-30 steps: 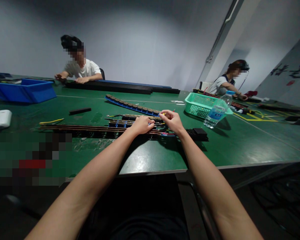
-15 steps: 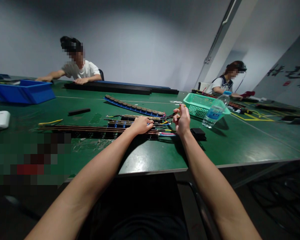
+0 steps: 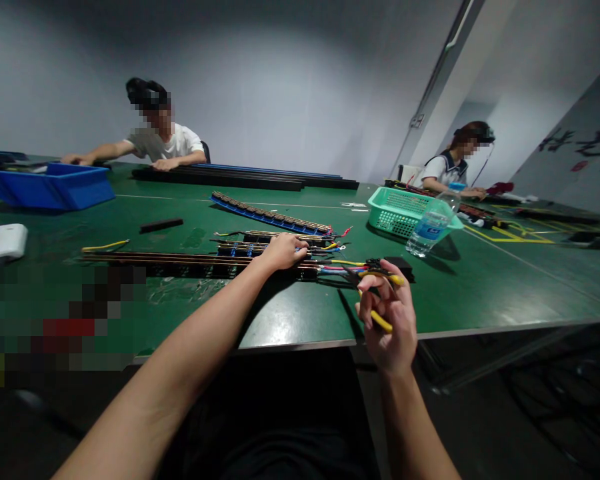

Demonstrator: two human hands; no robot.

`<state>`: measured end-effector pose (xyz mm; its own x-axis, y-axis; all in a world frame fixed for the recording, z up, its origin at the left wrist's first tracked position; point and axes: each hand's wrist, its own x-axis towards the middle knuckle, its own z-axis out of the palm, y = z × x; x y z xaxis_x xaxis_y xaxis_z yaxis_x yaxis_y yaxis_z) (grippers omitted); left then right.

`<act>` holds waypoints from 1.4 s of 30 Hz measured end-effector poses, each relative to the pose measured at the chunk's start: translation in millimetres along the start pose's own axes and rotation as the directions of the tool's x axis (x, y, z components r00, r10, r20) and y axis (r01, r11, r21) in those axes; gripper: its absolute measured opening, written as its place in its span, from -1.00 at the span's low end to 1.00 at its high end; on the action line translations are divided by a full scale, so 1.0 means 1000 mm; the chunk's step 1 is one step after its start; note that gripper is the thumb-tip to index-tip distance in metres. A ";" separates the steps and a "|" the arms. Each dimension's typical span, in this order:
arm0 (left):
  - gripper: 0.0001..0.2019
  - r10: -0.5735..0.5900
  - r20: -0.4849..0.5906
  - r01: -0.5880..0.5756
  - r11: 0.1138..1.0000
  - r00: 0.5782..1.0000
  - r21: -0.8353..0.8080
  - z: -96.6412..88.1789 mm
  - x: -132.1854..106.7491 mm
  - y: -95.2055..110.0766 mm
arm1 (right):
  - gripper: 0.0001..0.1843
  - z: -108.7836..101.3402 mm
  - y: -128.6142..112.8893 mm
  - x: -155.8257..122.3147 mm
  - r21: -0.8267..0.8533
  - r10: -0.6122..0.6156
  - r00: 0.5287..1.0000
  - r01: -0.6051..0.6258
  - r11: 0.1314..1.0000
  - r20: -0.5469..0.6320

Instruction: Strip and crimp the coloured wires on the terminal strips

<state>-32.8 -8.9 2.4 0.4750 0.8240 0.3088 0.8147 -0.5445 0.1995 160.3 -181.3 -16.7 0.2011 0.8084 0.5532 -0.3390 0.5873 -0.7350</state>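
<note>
My left hand (image 3: 284, 253) lies over short black-and-blue strips with brass-coloured rods (image 3: 237, 248), its fingers curled down on them. Wires with bare ends (image 3: 334, 247) come out at their right. Just in front runs a longer black strip with copper-coloured rods (image 3: 180, 260), with yellow, red and blue wires at its right end. In my right hand (image 3: 393, 327) is a pair of pliers with yellow handles (image 3: 381, 322); the handles are spread and the jaws point left, near those wires. Behind lies another blue strip (image 3: 270, 215), set at a slant.
A green basket (image 3: 387, 217) and a water bottle (image 3: 427, 230) stand at right, near a black block (image 3: 399, 267). At left are a blue bin (image 3: 80, 190), a white device (image 3: 3, 243) and a short black bar (image 3: 161, 225). Two people work across the table beyond long black bars (image 3: 220, 177).
My right hand has moved down and toward me with the pliers, away from the short strips' wire ends. My left hand has stayed on the strips.
</note>
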 end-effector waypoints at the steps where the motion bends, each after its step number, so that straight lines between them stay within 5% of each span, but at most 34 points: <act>1: -0.67 0.003 -0.005 -0.003 1.000 1.000 -0.006 0.000 0.000 0.000 | -0.52 -0.002 0.000 -0.003 0.002 -0.001 1.000 0.001 1.000 0.007; 10: -0.67 0.003 -0.003 -0.003 1.000 1.000 0.020 0.001 0.002 0.000 | -0.47 -0.015 0.026 0.009 -0.101 0.055 0.996 -0.047 0.994 0.077; 16: -0.66 -0.001 -0.001 0.001 0.999 1.000 0.040 0.003 0.002 0.000 | -0.67 -0.012 0.030 0.004 -0.313 0.176 0.966 -0.111 0.943 0.190; 22: -0.70 -0.014 -0.013 0.014 0.999 1.000 0.035 0.004 0.003 0.000 | -0.63 0.003 0.030 0.001 -0.684 0.183 0.953 0.034 0.729 0.242; 32: -0.67 -0.001 -0.026 0.002 1.000 1.000 0.021 0.003 0.000 0.000 | -0.60 -0.007 0.030 0.006 -0.890 0.300 0.861 0.308 0.337 0.412; 35: -0.68 0.000 -0.027 0.000 1.000 1.000 0.015 0.003 0.001 -0.001 | -0.68 -0.006 0.027 0.003 -0.882 0.307 0.871 0.248 0.400 0.384; 42: -0.66 -0.007 0.002 0.007 0.999 1.000 0.042 0.001 0.000 0.000 | -0.67 -0.004 0.027 0.007 -0.632 0.226 0.961 -0.079 0.771 0.156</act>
<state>-32.2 -8.4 1.5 0.4700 0.8280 0.3056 0.8311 -0.5318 0.1628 155.8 -159.5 -34.4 -0.0265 0.9041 0.4265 0.3040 0.4137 -0.8581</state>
